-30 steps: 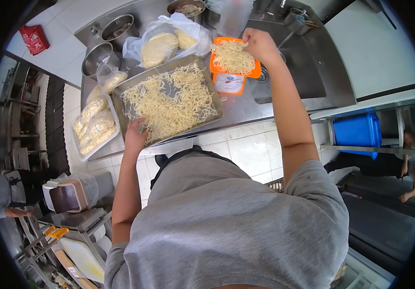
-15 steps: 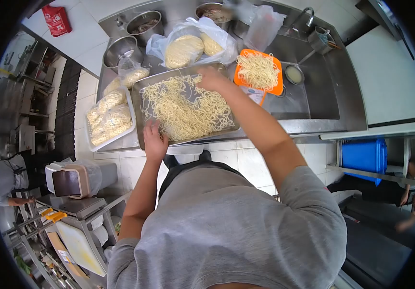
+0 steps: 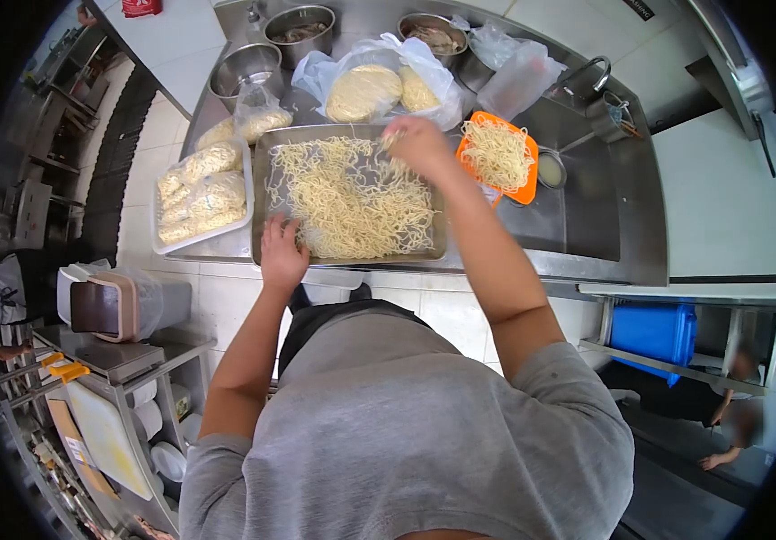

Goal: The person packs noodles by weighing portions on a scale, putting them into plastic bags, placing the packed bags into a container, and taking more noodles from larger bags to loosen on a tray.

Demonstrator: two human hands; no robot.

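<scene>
A metal tray [image 3: 260, 198] on the steel counter holds loose pale noodles [image 3: 343, 202]. Over the tray's upper right corner, my right hand [image 3: 419, 147] is closed on a few noodle strands. My left hand [image 3: 284, 252] rests at the tray's lower left edge, fingers apart, touching the rim and the nearest noodles. Right of the tray, an orange container [image 3: 528, 184] bears a heap of noodles [image 3: 497, 155], partly over a second orange-edged item. On the left, a white tub [image 3: 246, 211] holds bagged noodles [image 3: 203, 193].
Behind the tray are plastic-wrapped noodle bundles [image 3: 363, 93] and metal pots [image 3: 300, 34]. A sink [image 3: 586, 198] with a faucet [image 3: 599, 74] and a small bowl [image 3: 550, 169] lies right. Co-workers are partly visible at the far left and far right [image 3: 721, 454].
My right hand has moved from the orange container back to the metal tray and now holds some noodles. My left hand stays at the tray's lower left. The camera view has shifted.
</scene>
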